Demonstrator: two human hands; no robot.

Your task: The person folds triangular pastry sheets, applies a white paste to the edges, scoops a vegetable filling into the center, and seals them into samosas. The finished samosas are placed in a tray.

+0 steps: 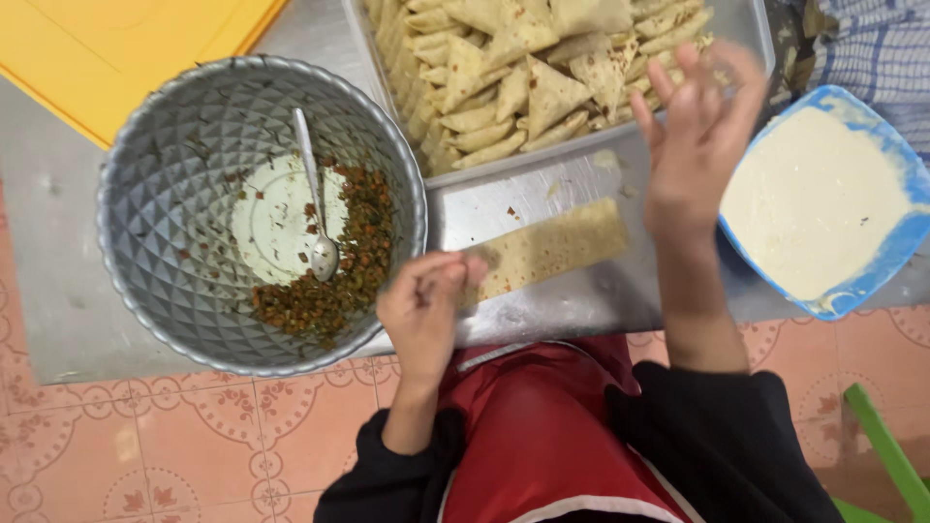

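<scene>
At tray edge, left hand [423, 308] pinches pastry strip [548, 248] end — right hand [699, 136] open, raised w/ room — near bowl [260, 213].

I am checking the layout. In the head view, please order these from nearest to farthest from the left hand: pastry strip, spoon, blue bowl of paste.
1. The pastry strip: the left hand pinches its near end with the fingers.
2. The spoon: to the left, inside the grey metal bowl with the filling.
3. The blue bowl of paste: far right, beyond the raised right hand.

Single head camera, looking steeply down, close over metal worktop [572, 300].
</scene>
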